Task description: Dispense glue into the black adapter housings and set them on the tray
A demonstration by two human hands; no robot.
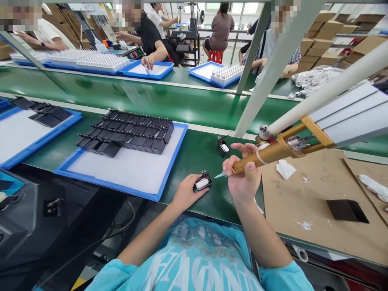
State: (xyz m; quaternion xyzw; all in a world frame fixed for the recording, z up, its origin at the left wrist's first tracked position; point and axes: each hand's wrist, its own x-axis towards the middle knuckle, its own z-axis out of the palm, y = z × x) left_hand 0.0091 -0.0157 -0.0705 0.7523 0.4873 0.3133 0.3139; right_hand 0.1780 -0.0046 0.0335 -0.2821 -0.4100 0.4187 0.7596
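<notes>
My left hand (188, 191) grips a small black box-shaped housing (203, 182) on the green bench, thumb on one side and fingers on the other. Inside its opening show a white part and some wires. In my right hand (245, 178) is a gold-coloured glue dispensing gun (266, 155), fingers wrapped round its barrel. Its pale blue nozzle tip (220, 175) points at the housing, just to the right of it; from here I cannot tell whether they touch. Behind, a second black housing (223, 148) with a white part inside stands near the bench's back edge.
To the left, a blue-rimmed tray (160, 194) holds rows of black housings (133, 131). Another tray (9, 163) lies farther left. Brown cardboard (297, 202) on the right bears an empty black case (348, 211) and white scraps. A slanted metal post (257, 81) rises ahead; co-workers sit across the line.
</notes>
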